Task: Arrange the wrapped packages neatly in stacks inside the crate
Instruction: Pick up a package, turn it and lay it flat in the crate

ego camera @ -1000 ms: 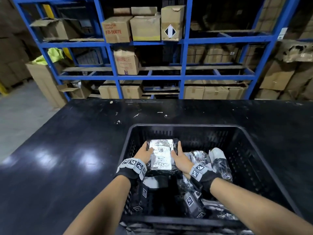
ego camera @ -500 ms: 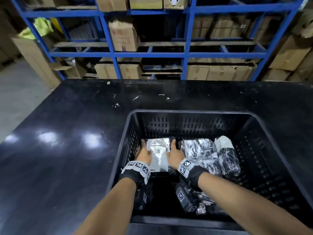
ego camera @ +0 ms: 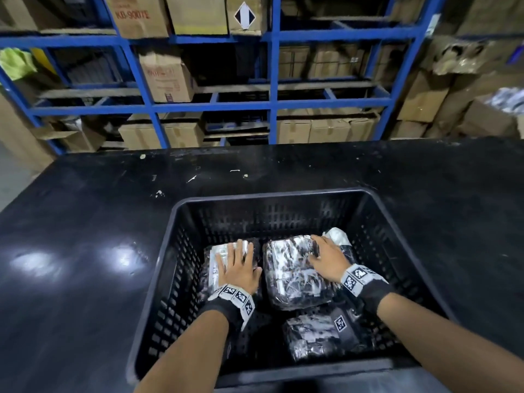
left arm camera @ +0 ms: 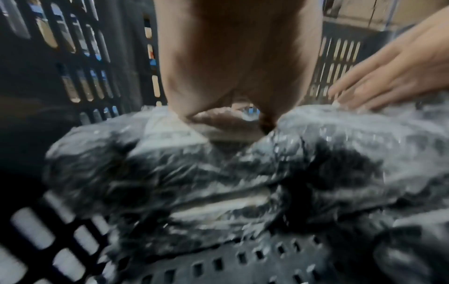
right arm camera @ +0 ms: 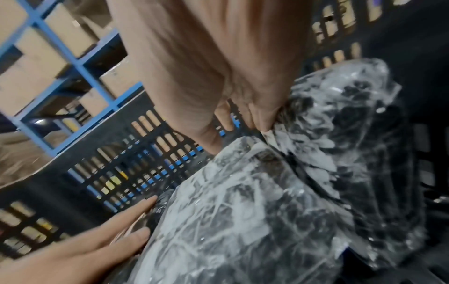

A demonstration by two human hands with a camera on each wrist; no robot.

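In the crate (ego camera: 181, 211), at nine o'clock, the left hand (ego camera: 236, 269) presses flat, fingers straight, squaring one stack (ego camera: 214, 268); right hand (ego camera: 326, 258), fingers seemingly splayed, steadies the centre stack (ego camera: 289, 273). One package (ego camera: 309, 336) lies loose at six.

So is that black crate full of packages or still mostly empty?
Partly filled. The crate holds a few wrapped packages low on its floor; bare perforated floor shows near the front, and the walls rise well above them.
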